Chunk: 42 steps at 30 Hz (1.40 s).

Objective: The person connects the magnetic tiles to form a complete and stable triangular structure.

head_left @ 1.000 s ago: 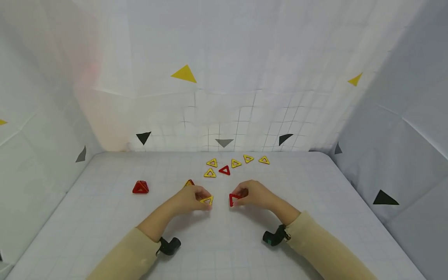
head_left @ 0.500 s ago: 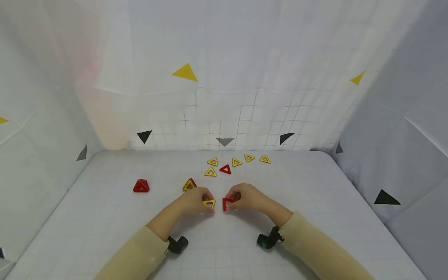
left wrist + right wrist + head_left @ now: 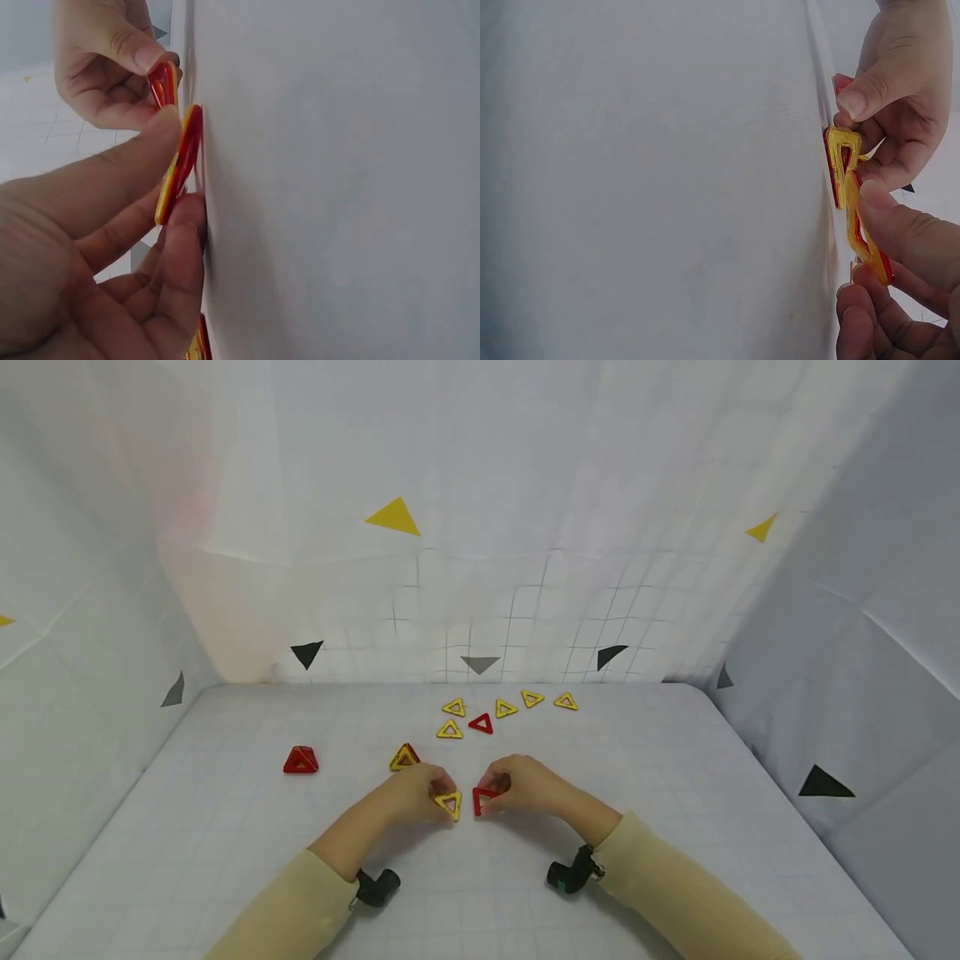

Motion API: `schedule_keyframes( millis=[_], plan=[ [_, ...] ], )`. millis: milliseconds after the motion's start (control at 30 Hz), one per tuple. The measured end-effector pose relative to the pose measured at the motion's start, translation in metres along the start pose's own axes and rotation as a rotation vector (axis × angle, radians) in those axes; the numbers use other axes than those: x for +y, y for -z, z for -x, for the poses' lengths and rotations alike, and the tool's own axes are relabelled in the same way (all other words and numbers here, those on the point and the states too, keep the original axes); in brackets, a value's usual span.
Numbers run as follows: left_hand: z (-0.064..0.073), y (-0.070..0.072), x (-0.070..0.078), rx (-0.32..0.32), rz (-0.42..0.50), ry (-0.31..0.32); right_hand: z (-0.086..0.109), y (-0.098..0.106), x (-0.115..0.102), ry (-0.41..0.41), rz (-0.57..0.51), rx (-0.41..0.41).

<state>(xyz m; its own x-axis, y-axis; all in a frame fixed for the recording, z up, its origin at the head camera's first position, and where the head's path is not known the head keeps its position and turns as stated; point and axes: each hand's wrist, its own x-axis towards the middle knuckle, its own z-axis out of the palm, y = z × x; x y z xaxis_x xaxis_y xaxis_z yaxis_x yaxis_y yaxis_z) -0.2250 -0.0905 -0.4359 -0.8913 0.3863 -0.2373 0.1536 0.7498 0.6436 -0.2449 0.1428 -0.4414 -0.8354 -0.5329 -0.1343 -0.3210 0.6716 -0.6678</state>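
Observation:
My left hand (image 3: 416,795) pinches a triangular magnetic tile, yellow (image 3: 458,806) on the face seen from above and red on its other face. Facing it, my right hand (image 3: 527,787) pinches a similar triangular tile, red (image 3: 476,803) in the head view. A narrow gap lies between the two tiles there. In the left wrist view, the left-hand tile (image 3: 166,196) stands on edge between thumb and fingers. From the right wrist, the right-hand tile (image 3: 853,206) shows its yellow side and overlaps the left-hand one.
A red pyramid shape (image 3: 301,761) stands at the left of the white table (image 3: 225,827). Just behind my left hand is a yellow-and-red triangular piece (image 3: 405,757). Several yellow triangles (image 3: 450,730) and a red triangle (image 3: 481,723) lie toward the back edge.
Both hands have come nearer to the body, and the right has moved left, narrowing the gap between tiles. The yellow tile has turned. The yellow-and-red piece behind the left hand is now uncovered.

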Motion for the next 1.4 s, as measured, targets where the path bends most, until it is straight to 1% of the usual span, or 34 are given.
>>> schedule_keyframes(
  millis=[200,333,600,767,1033,1400],
  plan=[
    [0.003,0.003,-0.002,-0.003,0.033,0.000,-0.001,-0.002,0.001,-0.004,0.028,-0.004],
    [0.003,0.001,-0.002,0.003,0.020,0.006,-0.001,-0.003,0.000,0.002,0.029,-0.010],
    [0.003,-0.003,0.000,0.026,-0.022,-0.035,-0.002,-0.005,-0.005,0.029,0.018,-0.018],
    [0.004,-0.005,0.001,0.034,-0.024,-0.053,-0.003,-0.006,-0.007,0.036,0.009,-0.019],
    [0.005,-0.006,0.002,0.038,-0.026,-0.035,-0.003,-0.006,-0.006,0.038,-0.001,-0.025],
    [0.004,-0.008,0.003,0.034,-0.018,-0.057,-0.003,-0.008,-0.003,0.051,-0.006,-0.021]
  ],
)
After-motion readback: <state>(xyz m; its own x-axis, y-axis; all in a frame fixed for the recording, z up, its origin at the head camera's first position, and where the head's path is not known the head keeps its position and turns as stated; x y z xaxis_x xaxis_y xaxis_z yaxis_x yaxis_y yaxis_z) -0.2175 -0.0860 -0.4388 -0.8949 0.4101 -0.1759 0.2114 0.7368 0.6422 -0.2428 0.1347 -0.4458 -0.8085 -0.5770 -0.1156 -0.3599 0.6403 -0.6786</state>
